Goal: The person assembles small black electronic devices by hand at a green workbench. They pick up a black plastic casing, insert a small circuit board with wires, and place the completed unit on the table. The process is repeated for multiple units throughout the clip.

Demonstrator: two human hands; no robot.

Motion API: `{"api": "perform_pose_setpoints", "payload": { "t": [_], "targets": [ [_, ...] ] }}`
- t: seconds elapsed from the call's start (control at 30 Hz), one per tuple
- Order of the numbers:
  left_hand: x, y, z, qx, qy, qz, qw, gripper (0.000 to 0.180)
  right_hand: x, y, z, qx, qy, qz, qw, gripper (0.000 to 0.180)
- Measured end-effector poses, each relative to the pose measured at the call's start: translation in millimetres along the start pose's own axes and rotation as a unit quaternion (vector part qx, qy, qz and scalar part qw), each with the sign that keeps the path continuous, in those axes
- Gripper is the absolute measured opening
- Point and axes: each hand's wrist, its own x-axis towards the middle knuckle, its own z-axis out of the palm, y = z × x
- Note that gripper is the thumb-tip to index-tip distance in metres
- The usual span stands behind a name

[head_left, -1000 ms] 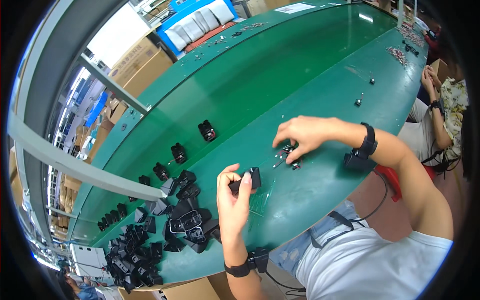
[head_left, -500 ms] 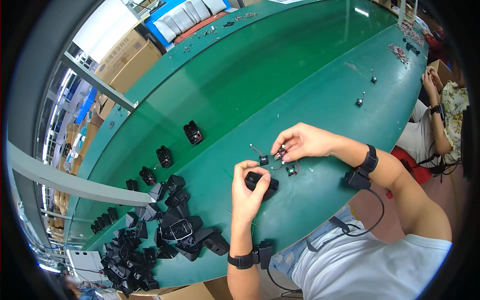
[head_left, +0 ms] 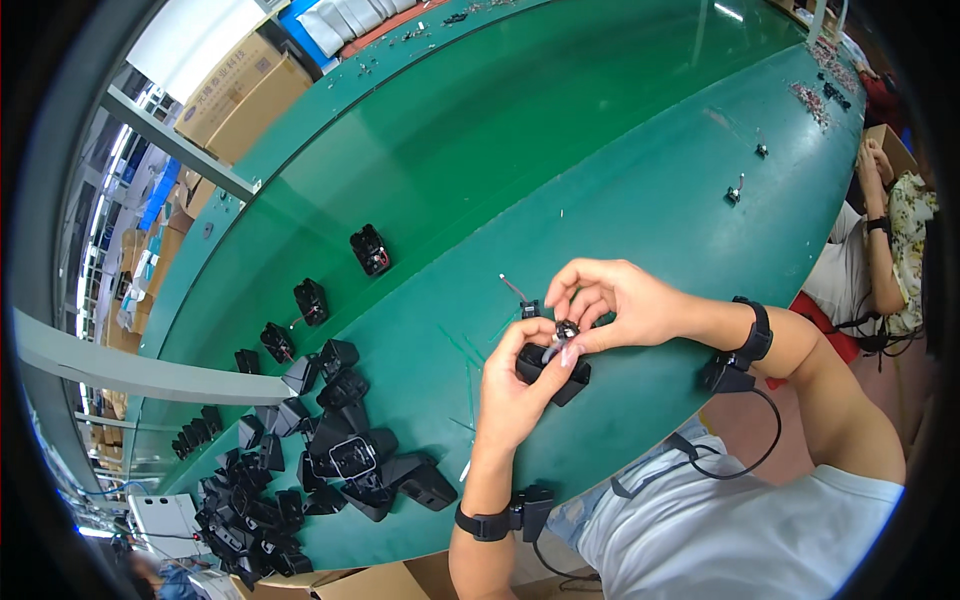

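Note:
My left hand point(head_left: 512, 392) grips a black plastic housing point(head_left: 570, 389), its open side facing up, just above the green table. Thumb and fingers of my right hand point(head_left: 632, 303) pinch a small black module with wires point(head_left: 567, 330) right over the housing's opening. My fingers partly cover the module, and I cannot tell whether it touches the inside. Another small black module point(head_left: 529, 309) lies on the table just beyond my hands, a thin wire standing out from it.
A heap of black housings point(head_left: 245, 515) fills the table at the lower left. Several housings with wires, including one housing point(head_left: 369, 250), stand on the green conveyor point(head_left: 450, 160). A grey metal bar point(head_left: 150, 365) crosses at left. A co-worker's hands point(head_left: 874, 160) are at the far right.
My right hand has brought the wired module leftward and down to the housing. My left hand has shifted slightly right with the housing, so both hands now meet.

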Motion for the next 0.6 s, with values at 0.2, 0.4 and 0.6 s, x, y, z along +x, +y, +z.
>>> {"api": "perform_pose_setpoints", "payload": {
  "t": [0.2,0.4,0.6],
  "targets": [
    [-5,-6,-11,0.078,0.054,-0.040,0.995,0.021,2,-8,-8,0.088,-0.032,0.047,0.994,0.016],
    [-8,17,-5,0.315,0.171,0.037,0.933,0.054,3,-16,-10,0.118,-0.015,0.069,0.991,0.024],
    [-10,22,-7,0.352,0.178,0.149,0.907,0.051,-2,-14,-3,0.018,-0.007,-0.007,1.000,0.027]
  ]
}}
